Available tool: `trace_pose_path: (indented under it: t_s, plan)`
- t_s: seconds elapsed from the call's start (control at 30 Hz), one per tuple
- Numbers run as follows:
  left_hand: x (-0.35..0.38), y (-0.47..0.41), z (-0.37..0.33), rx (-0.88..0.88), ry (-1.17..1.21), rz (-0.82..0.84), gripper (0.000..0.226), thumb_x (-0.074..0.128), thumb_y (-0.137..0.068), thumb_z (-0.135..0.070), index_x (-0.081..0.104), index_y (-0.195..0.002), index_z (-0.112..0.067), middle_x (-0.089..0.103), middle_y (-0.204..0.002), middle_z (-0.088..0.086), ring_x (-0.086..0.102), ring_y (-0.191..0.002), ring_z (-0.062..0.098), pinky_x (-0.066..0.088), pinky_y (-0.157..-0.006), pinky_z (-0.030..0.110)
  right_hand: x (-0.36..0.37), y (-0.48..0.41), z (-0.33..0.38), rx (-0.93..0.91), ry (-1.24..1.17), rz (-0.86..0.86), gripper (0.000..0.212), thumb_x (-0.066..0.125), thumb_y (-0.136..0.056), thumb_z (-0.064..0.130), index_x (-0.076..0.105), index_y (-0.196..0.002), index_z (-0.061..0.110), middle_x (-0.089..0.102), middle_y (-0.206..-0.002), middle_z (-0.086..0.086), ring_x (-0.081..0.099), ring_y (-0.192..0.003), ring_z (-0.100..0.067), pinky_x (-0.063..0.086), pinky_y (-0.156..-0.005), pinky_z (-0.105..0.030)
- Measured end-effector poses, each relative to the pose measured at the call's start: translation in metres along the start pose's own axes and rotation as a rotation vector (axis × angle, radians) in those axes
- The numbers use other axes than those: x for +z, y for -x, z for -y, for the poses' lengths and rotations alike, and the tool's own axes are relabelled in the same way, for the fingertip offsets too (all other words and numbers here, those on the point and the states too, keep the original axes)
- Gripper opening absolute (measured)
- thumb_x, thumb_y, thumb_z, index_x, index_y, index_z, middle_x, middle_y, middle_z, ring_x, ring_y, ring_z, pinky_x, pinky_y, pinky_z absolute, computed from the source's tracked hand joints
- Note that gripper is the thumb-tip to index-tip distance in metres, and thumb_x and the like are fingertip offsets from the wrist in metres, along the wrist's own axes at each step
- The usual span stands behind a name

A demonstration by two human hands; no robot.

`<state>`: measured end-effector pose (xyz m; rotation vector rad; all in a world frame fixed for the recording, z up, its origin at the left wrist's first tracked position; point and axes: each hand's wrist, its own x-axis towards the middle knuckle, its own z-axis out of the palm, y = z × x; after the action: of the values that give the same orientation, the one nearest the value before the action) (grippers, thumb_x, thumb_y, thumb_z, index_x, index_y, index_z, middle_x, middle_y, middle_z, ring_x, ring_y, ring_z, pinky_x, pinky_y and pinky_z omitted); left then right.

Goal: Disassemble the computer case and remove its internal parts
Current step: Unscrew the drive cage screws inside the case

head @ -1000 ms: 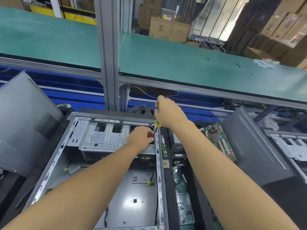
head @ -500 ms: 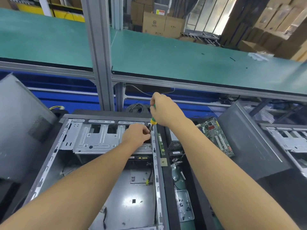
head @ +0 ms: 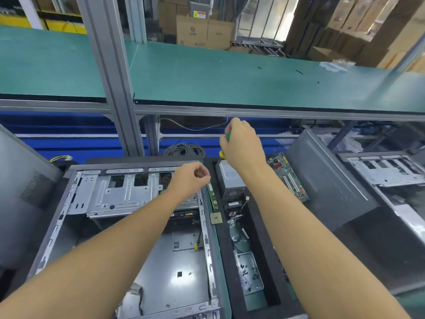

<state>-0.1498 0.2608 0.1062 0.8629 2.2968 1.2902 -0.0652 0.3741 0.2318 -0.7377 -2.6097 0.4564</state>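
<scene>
The open computer case point(head: 208, 247) lies on its side in front of me, its silver drive cage point(head: 119, 194) at the far end. My left hand point(head: 189, 180) hovers over the cage's right corner by the case rail, fingertips pinched together; nothing shows between them. My right hand point(head: 242, 146) grips a green and yellow screwdriver point(head: 222, 153) above the gap to the right of the case. The screwdriver's tip is hidden behind my hand.
A black foam tray right of the case holds a power supply point(head: 231, 180), a fan point(head: 234, 206), a CPU chip point(head: 216, 218), a memory stick point(head: 211, 196) and a screw dish point(head: 248, 272). A motherboard point(head: 287, 176) leans on a grey panel point(head: 333, 185). Another case point(head: 386, 171) stands far right.
My right hand has lifted the screwdriver up and right, away from the cage corner. My left hand has come off the screwdriver tip and shifted slightly right.
</scene>
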Motion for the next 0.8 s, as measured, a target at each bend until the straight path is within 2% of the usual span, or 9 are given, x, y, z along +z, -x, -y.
trace_pose_path:
  t_s: [0.07,0.17,0.3,0.4,0.53,0.6,0.7,0.8]
  plan:
    - [0.017,0.005,-0.015,0.048,-0.026,0.181,0.01,0.072,-0.083,-0.018,0.068,-0.079,-0.027,0.07,-0.075,-0.006,0.062,-0.065,0.005,0.051,-0.064,0.024,-0.005,0.008,-0.019,0.057,-0.008,-0.024,0.018,0.058,-0.1,0.022,0.052,-0.108,0.008,0.054,-0.11,-0.009,0.049,-0.081,-0.027,0.036,-0.069,-0.035]
    - [0.058,0.014,-0.034,0.187,-0.22,0.472,0.012,0.071,-0.082,-0.018,0.066,-0.079,-0.028,0.069,-0.077,-0.01,0.065,-0.072,0.006,0.054,-0.071,0.023,-0.013,0.023,-0.051,0.142,-0.024,-0.002,0.016,0.06,-0.097,0.018,0.051,-0.106,0.008,0.053,-0.111,-0.011,0.048,-0.08,-0.028,0.036,-0.069,-0.034]
    - [0.127,0.03,-0.041,0.293,-0.457,0.748,0.011,0.068,-0.081,-0.012,0.066,-0.083,-0.022,0.06,-0.072,-0.017,0.057,-0.069,0.004,0.045,-0.067,0.02,-0.024,0.051,-0.088,0.205,-0.014,0.061,0.013,0.06,-0.096,0.015,0.048,-0.1,0.012,0.052,-0.108,-0.011,0.046,-0.081,-0.027,0.033,-0.07,-0.033]
    - [0.174,0.042,-0.029,0.244,-0.563,0.797,0.009,0.066,-0.084,-0.008,0.07,-0.089,-0.015,0.067,-0.088,-0.005,0.059,-0.08,0.013,0.049,-0.073,0.027,-0.029,0.076,-0.109,0.229,0.001,0.086,0.013,0.058,-0.095,0.013,0.045,-0.097,0.015,0.053,-0.109,-0.011,0.048,-0.086,-0.029,0.031,-0.07,-0.034]
    - [0.205,0.052,-0.015,0.148,-0.701,0.816,0.012,0.062,-0.09,-0.011,0.069,-0.09,-0.02,0.066,-0.111,0.005,0.064,-0.094,0.022,0.057,-0.087,0.041,-0.032,0.103,-0.133,0.269,0.007,0.13,0.011,0.056,-0.095,0.011,0.046,-0.096,0.013,0.055,-0.11,-0.014,0.054,-0.097,-0.036,0.042,-0.08,-0.041]
    - [0.211,0.054,-0.009,0.123,-0.75,0.809,0.015,0.061,-0.091,-0.012,0.072,-0.098,-0.019,0.066,-0.116,0.006,0.066,-0.1,0.026,0.057,-0.089,0.044,-0.033,0.111,-0.142,0.307,0.007,0.142,0.007,0.056,-0.096,0.012,0.05,-0.1,0.009,0.055,-0.113,-0.013,0.055,-0.099,-0.035,0.044,-0.083,-0.042]
    - [0.215,0.057,-0.003,0.065,-0.777,0.811,0.026,0.058,-0.093,-0.012,0.072,-0.115,-0.017,0.065,-0.124,0.007,0.065,-0.106,0.03,0.055,-0.092,0.045,-0.033,0.118,-0.149,0.346,-0.006,0.148,0.013,0.057,-0.095,0.013,0.054,-0.107,0.008,0.054,-0.117,-0.012,0.056,-0.1,-0.035,0.046,-0.087,-0.044]
    - [0.209,0.054,-0.007,-0.002,-0.733,0.769,0.027,0.055,-0.093,-0.009,0.071,-0.115,-0.014,0.068,-0.119,0.009,0.068,-0.102,0.03,0.056,-0.091,0.043,-0.032,0.119,-0.15,0.353,-0.037,0.127,0.013,0.058,-0.096,0.013,0.054,-0.107,0.008,0.053,-0.117,-0.011,0.055,-0.098,-0.034,0.046,-0.085,-0.042]
